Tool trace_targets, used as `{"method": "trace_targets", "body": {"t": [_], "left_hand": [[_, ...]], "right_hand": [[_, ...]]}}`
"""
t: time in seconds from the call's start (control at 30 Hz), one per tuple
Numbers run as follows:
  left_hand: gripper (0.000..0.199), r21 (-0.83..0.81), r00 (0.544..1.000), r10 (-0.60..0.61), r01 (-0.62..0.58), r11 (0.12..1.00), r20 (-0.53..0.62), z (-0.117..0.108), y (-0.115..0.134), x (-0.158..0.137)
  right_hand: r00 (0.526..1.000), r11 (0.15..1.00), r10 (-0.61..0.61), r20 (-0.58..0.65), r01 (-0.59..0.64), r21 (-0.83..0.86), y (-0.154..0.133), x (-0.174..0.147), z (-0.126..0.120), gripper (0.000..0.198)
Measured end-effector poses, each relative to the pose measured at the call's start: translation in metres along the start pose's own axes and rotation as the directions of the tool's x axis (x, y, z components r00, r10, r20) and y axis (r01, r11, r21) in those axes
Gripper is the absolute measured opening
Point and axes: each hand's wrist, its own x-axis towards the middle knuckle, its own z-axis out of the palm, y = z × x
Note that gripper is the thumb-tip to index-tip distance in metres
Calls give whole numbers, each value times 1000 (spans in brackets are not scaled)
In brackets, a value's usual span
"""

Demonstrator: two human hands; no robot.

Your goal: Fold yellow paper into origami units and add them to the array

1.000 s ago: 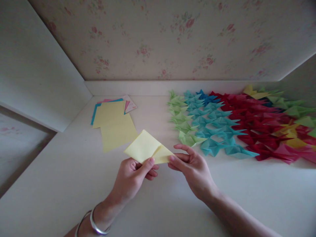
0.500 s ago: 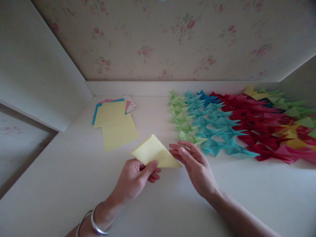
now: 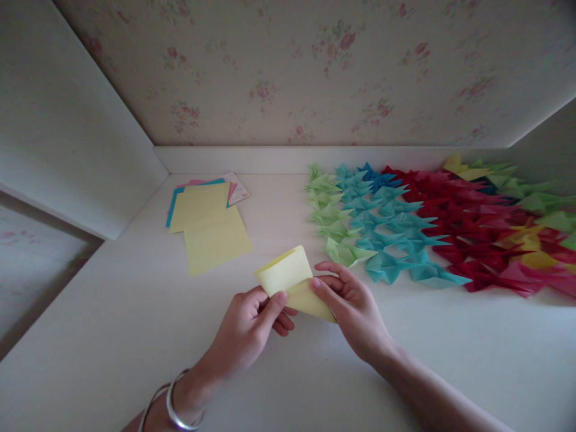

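Note:
Between my two hands is a folded sheet of pale yellow origami paper (image 3: 284, 273), held just above the white table. My left hand (image 3: 256, 321) pinches its lower left edge, thumb on top and fingers curled beneath. At the paper's right side, my right hand (image 3: 353, 306) grips it with the thumb pressed on the face and the fingers behind. A flap slants across the lower right part of the paper. Its underside and the fingers behind it are partly hidden.
Loose square sheets of yellow paper (image 3: 218, 243) lie at the left, over blue and pink ones. Rows of folded paper cranes fill the right: green (image 3: 330, 217), light blue (image 3: 391, 267) and red (image 3: 463, 240). A floral wall (image 3: 279, 72) rises behind the white table (image 3: 288, 384).
My right hand has closed on the paper's right side, where it was apart before. The paper has turned, and a flap now lies differently, changing its diamond outline. My left hand keeps its pinch.

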Motion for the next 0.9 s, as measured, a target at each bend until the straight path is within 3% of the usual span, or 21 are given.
{"method": "trace_targets", "body": {"t": [0.1, 0.2, 0.37, 0.43, 0.5, 0.6, 0.67, 0.7, 0.73, 0.77, 0.8, 0.83, 0.9], "left_hand": [[35, 126, 998, 61, -57, 990, -29, -1, 1, -2], [35, 159, 998, 56, -50, 986, -36, -1, 3, -3], [32, 0, 998, 9, -9, 1000, -69, -1, 5, 0], [27, -98, 992, -5, -8, 995, -129, -3, 6, 2], [36, -158, 978, -4, -29, 987, -207, -4, 7, 4], [59, -71, 950, 97, -124, 990, -297, -5, 3, 5], [57, 164, 873, 300, -255, 953, -384, -7, -1, 4], [54, 334, 794, 448, -326, 884, -411, -8, -3, 4], [51, 527, 685, 608, -371, 765, -401, -9, -5, 3], [49, 702, 573, 752, -385, 599, -327, -11, -6, 3], [46, 822, 488, 843, -370, 433, -224, -14, -6, 2], [46, 890, 455, 884, -349, 293, -113, -17, -6, 2], [43, 925, 476, 876, -364, 109, 84, -22, -6, 1]], "right_hand": [[985, 997, 75, 157, -70, -36, 1, -2, 2, 51], [978, 990, 108, 180, -90, -105, 1, -5, 4, 56], [966, 985, 166, 197, -152, -86, -3, -3, 1, 57], [960, 982, 186, 208, -175, -69, -4, -3, 0, 54], [962, 983, 186, 201, -180, -49, -5, -3, 0, 50], [968, 984, 177, 178, -177, -18, -6, -3, 1, 51], [973, 983, 179, 144, -181, 0, -7, -3, 1, 54], [976, 983, 182, 119, -184, 8, -7, -3, 0, 55], [978, 982, 186, 96, -188, 17, -8, -2, 0, 56], [979, 981, 191, 76, -193, 27, -9, -2, -1, 56], [978, 979, 197, 66, -200, 40, -10, -1, -2, 56], [977, 977, 204, 62, -208, 53, -12, -1, -3, 55], [973, 972, 219, 73, -225, 74, -14, 0, -4, 55]]}}
